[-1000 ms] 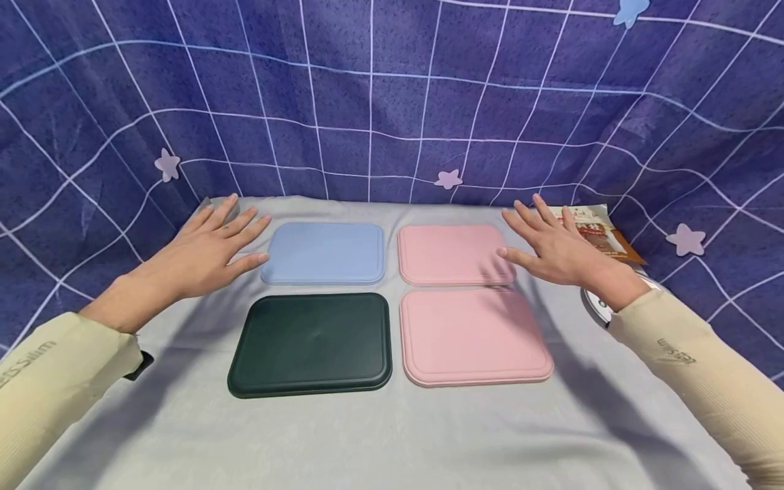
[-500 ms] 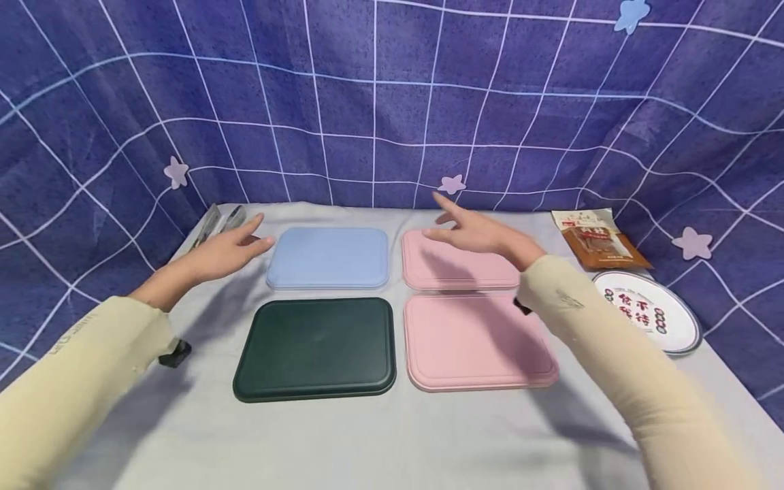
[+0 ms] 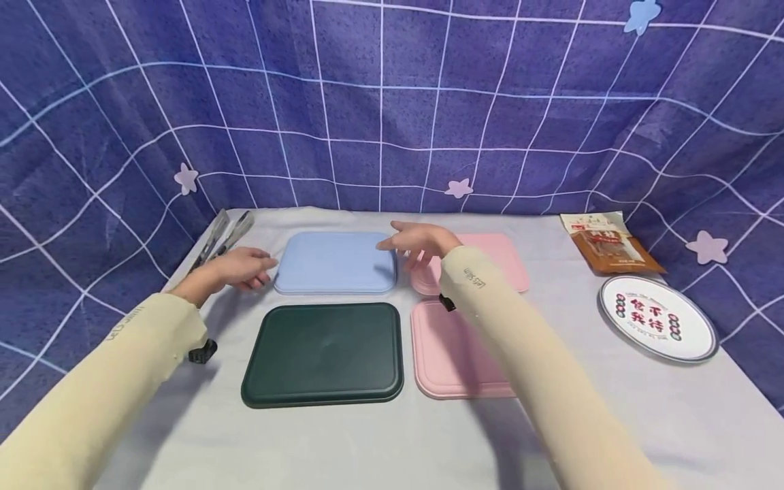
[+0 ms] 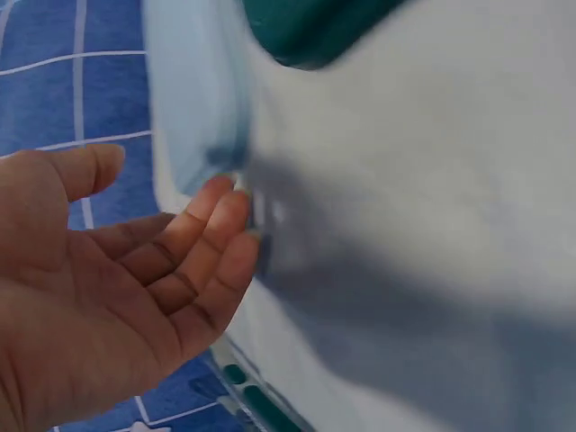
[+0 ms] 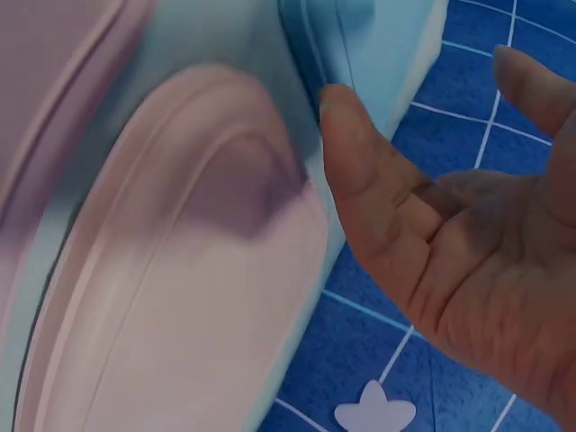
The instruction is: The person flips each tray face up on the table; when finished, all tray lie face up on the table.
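Note:
A light blue cutting board [image 3: 337, 262] lies flat at the back left, with rounded corners and a groove along its edge. My left hand [image 3: 241, 265] is at its left end, fingers loosely bent and holding nothing; in the left wrist view the fingertips [image 4: 236, 202] are right at the board's corner. Over the gap between the blue board and a pink cutting board [image 3: 499, 258] hovers my right hand [image 3: 422, 239], its fingers relaxed near the blue board's right edge. That arm partly hides both the rear pink board and a front pink board [image 3: 441, 354].
A dark green cutting board [image 3: 324, 354] lies in front of the blue one. Long metal utensils [image 3: 223, 235] lie at the back left. To the right are a brown food packet [image 3: 609, 248] and an oval white plate [image 3: 658, 316]. A blue grid curtain [image 3: 392, 102] hangs behind.
Both hands have come down towards the blue board's ends. My right hand has swept left from near the packet, uncovering the packet and plate; my left has uncovered the utensils.

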{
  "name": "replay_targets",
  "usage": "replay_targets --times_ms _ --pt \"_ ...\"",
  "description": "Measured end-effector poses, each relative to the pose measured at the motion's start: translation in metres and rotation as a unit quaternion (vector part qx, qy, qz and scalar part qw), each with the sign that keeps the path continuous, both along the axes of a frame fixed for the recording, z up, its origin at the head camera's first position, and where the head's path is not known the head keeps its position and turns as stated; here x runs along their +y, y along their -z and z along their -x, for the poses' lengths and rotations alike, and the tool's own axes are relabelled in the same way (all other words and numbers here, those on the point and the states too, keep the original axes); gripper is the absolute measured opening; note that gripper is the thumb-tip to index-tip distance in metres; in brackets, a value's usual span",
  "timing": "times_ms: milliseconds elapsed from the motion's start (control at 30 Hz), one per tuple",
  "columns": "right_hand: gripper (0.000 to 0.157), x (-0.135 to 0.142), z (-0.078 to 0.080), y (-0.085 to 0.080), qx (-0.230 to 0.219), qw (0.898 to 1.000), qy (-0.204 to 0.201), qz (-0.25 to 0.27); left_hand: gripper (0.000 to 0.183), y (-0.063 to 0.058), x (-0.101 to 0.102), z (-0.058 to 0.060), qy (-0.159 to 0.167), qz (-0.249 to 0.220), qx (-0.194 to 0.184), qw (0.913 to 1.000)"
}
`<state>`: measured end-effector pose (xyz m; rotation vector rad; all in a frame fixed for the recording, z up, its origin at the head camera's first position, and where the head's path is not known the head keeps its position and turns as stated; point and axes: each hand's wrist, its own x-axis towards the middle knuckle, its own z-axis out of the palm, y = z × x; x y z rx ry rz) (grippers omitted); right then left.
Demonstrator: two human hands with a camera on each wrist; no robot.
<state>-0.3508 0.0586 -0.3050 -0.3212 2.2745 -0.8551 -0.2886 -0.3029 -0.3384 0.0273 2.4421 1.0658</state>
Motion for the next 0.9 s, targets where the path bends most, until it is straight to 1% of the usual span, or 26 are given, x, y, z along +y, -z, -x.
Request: replay_targets --times_ms 67,133,200,233,300,367,400,467,500,567,600,633,667,733,833,900 --pt "0.090 -0.006 0.001 0.003 -0.001 1.000 0.006 -0.009 0.074 0.005 0.000 -0.001 0.011 0.002 -0.025 0.9996" --pt "0.090 -0.013 0.001 0.005 -0.007 1.000 0.021 -0.008 0.077 0.009 0.000 -0.002 0.015 0.010 -0.039 0.9991" --pt "0.087 -0.019 0.000 0.009 -0.037 0.996 0.081 0.021 0.079 0.012 0.000 -0.003 0.016 0.014 -0.046 0.9987" --pt "0.086 -0.021 -0.002 0.010 -0.055 0.991 0.113 0.037 0.080 0.013 0.000 -0.003 0.018 0.016 -0.048 0.9986" --pt "0.086 -0.024 -0.007 0.012 -0.087 0.979 0.172 0.071 0.079 0.015 0.001 -0.003 0.024 0.014 -0.054 0.9981" --pt "0.085 -0.024 -0.011 0.013 -0.105 0.969 0.206 0.087 0.079 0.017 0.002 -0.003 0.031 0.013 -0.056 0.9979" --pt "0.084 -0.024 -0.016 0.009 -0.102 0.971 0.204 0.078 0.080 0.017 0.003 -0.003 0.034 0.009 -0.055 0.9978" --pt "0.086 -0.023 -0.013 0.013 -0.095 0.977 0.182 0.064 0.080 0.019 0.005 -0.003 0.040 0.011 -0.052 0.9978" --pt "0.087 -0.022 -0.010 0.016 -0.087 0.981 0.164 0.052 0.080 0.020 0.006 -0.003 0.042 0.013 -0.047 0.9979" --pt "0.084 -0.022 -0.004 0.021 -0.081 0.987 0.136 0.026 0.081 0.021 0.007 -0.004 0.045 0.016 -0.041 0.9980" --pt "0.083 -0.023 -0.002 0.024 -0.081 0.988 0.129 0.016 0.081 0.022 0.007 -0.005 0.046 0.015 -0.038 0.9981" --pt "0.083 -0.023 0.004 0.030 -0.081 0.990 0.116 0.008 0.081 0.023 0.007 -0.005 0.047 0.017 -0.036 0.9981" --pt "0.082 -0.023 0.005 0.030 -0.078 0.991 0.107 -0.001 0.081 0.024 0.006 -0.005 0.048 0.018 -0.033 0.9981" --pt "0.081 -0.025 0.006 0.031 -0.075 0.992 0.098 -0.014 0.081 0.025 0.005 -0.006 0.049 0.018 -0.025 0.9983" --pt "0.080 -0.025 0.006 0.029 -0.070 0.993 0.092 -0.019 0.081 0.027 0.002 -0.006 0.044 0.020 -0.017 0.9987" --pt "0.073 -0.026 0.007 0.029 -0.072 0.993 0.089 -0.017 0.081 0.028 0.000 -0.006 0.041 0.021 -0.017 0.9988"
